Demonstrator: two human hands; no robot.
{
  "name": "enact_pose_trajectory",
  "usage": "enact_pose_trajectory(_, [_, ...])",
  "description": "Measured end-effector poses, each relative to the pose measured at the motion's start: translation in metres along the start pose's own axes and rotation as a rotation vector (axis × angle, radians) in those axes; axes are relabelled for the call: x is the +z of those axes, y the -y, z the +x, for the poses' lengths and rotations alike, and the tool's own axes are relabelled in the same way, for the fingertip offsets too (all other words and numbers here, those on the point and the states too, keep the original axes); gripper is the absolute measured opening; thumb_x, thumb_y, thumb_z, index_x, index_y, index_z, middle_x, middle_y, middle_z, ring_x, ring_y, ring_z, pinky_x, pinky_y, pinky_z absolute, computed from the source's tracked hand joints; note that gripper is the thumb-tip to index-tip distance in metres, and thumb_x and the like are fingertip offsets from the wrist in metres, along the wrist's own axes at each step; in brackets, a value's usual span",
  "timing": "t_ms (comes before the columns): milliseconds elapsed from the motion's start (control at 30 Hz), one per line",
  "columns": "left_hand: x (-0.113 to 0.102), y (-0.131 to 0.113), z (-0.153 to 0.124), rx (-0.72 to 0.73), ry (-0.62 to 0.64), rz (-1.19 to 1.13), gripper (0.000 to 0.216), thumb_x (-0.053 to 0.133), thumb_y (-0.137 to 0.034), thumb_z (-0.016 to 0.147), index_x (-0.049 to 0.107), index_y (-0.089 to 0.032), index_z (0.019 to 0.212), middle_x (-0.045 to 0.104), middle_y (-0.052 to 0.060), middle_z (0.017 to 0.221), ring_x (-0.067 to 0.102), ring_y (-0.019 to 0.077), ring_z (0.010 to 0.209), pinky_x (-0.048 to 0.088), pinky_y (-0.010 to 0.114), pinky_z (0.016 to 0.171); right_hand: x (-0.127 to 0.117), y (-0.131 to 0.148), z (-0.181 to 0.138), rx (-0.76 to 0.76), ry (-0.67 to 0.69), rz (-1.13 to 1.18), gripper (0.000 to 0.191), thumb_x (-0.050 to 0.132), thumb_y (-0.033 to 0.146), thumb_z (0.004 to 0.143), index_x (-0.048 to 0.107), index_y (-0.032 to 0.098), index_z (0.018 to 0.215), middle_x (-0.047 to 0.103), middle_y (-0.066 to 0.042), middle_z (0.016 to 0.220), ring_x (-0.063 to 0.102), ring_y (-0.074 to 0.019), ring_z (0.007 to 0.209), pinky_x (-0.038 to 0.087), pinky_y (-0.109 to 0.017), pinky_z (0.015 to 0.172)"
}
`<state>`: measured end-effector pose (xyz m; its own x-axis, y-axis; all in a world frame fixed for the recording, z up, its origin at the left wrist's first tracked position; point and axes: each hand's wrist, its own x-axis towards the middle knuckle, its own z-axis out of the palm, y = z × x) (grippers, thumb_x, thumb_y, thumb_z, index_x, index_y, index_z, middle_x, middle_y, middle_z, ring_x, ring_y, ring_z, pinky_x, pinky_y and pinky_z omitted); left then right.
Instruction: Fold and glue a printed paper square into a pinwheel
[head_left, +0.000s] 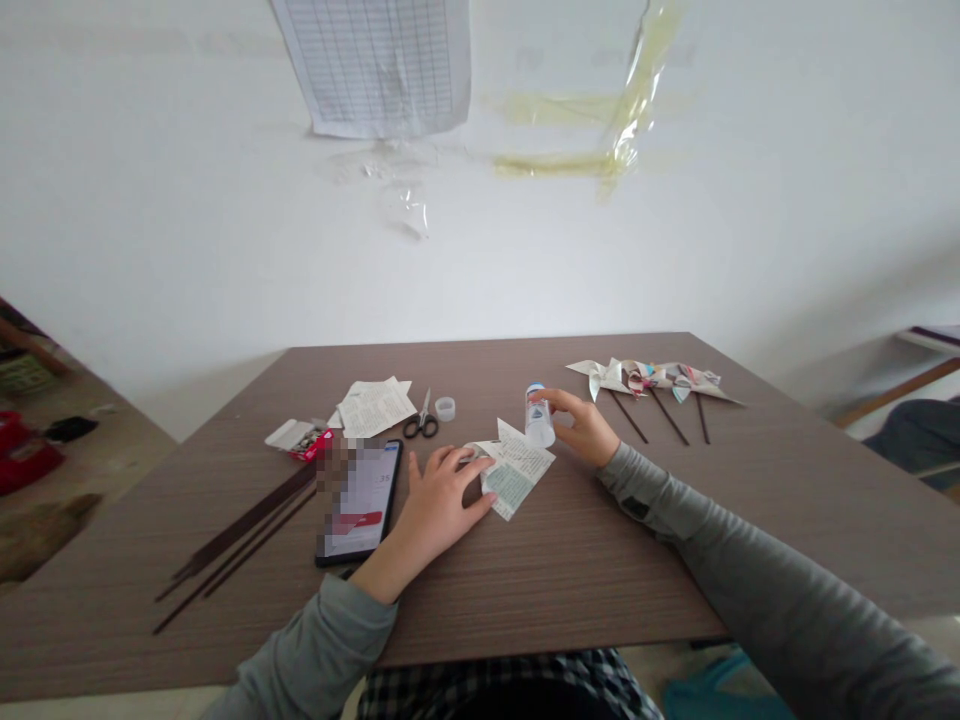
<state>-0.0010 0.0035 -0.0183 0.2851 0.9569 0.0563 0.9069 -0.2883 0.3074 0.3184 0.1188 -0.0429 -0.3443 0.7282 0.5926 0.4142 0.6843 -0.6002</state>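
My left hand [439,500] lies on the brown table [570,560] with fingers spread, pressing the left edge of a folded piece of printed paper [517,467]. My right hand [581,425] is closed around a small clear glue bottle [538,417], held upright with its base on the paper's upper corner. The bottle's loose cap [445,408] sits a little behind my left hand.
A phone [360,500] lies left of my left hand, with thin dark sticks [240,535] beyond it. Scissors [422,420], paper squares [375,405] and a small red and white box [301,439] lie behind. Three finished paper pinwheels [652,382] rest at the back right.
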Motion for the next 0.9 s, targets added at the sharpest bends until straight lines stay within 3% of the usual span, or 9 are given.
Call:
enact_pose_trajectory(167, [0.001, -0.003, 0.000, 0.006, 0.021, 0.010, 0.056, 0.091, -0.038, 0.115, 0.088, -0.044, 0.171, 0.080, 0.012, 0.187, 0.061, 0.0514, 0.183, 0.030, 0.102, 0.154, 0.008, 0.013, 0.000, 0.125, 0.040, 0.074, 0.043, 0.091, 0.048, 0.111, 0.085, 0.026, 0.147, 0.096, -0.008, 0.108, 0.095, -0.0342, 0.104, 0.078, -0.050, 0.105])
enact_pose_trajectory(267, [0.001, -0.004, 0.000, 0.009, 0.019, 0.009, 0.055, 0.091, -0.040, 0.115, 0.089, -0.044, 0.170, 0.080, 0.012, 0.186, 0.061, 0.0514, 0.182, 0.030, 0.101, 0.154, 0.013, 0.015, 0.000, 0.183, 0.067, 0.097, 0.041, 0.092, 0.059, 0.113, 0.087, 0.024, 0.133, 0.093, -0.006, 0.095, 0.092, -0.0330, 0.092, 0.077, -0.047, 0.097])
enact_pose_trajectory(367, [0.001, -0.003, 0.000, 0.010, 0.017, 0.007, 0.054, 0.091, -0.042, 0.114, 0.090, -0.045, 0.168, 0.080, 0.011, 0.185, 0.061, 0.0521, 0.182, 0.030, 0.102, 0.154, 0.016, 0.015, -0.001, 0.172, 0.046, 0.054, 0.037, 0.098, 0.060, 0.109, 0.088, 0.025, 0.118, 0.093, -0.007, 0.100, 0.090, -0.0320, 0.092, 0.076, -0.046, 0.094])
enact_pose_trajectory(533, [0.004, 0.000, 0.001, 0.034, -0.006, -0.002, 0.052, 0.091, -0.044, 0.114, 0.091, -0.043, 0.166, 0.081, 0.013, 0.184, 0.062, 0.0523, 0.180, 0.031, 0.099, 0.154, 0.025, 0.017, -0.005, 0.113, 0.065, 0.028, 0.031, 0.097, 0.054, 0.112, 0.090, 0.025, 0.120, 0.096, -0.010, 0.115, 0.092, -0.0347, 0.105, 0.077, -0.049, 0.100])
enact_pose_trajectory(733, [0.005, 0.000, 0.002, 0.040, -0.018, -0.020, 0.050, 0.092, -0.043, 0.112, 0.093, -0.041, 0.162, 0.083, 0.014, 0.181, 0.064, 0.0536, 0.178, 0.030, 0.101, 0.153, 0.039, 0.019, -0.006, 0.025, 0.070, -0.138, 0.027, 0.104, 0.051, 0.110, 0.091, 0.028, 0.113, 0.096, -0.009, 0.114, 0.093, -0.0370, 0.116, 0.071, -0.058, 0.126])
enact_pose_trajectory(900, [0.001, -0.004, 0.002, 0.022, -0.010, -0.014, 0.048, 0.094, -0.044, 0.111, 0.095, -0.043, 0.159, 0.083, 0.013, 0.181, 0.064, 0.0540, 0.179, 0.031, 0.101, 0.154, 0.041, 0.018, -0.005, -0.002, 0.093, -0.197, 0.026, 0.104, 0.051, 0.110, 0.092, 0.028, 0.118, 0.096, -0.009, 0.118, 0.092, -0.0379, 0.122, 0.068, -0.061, 0.132])
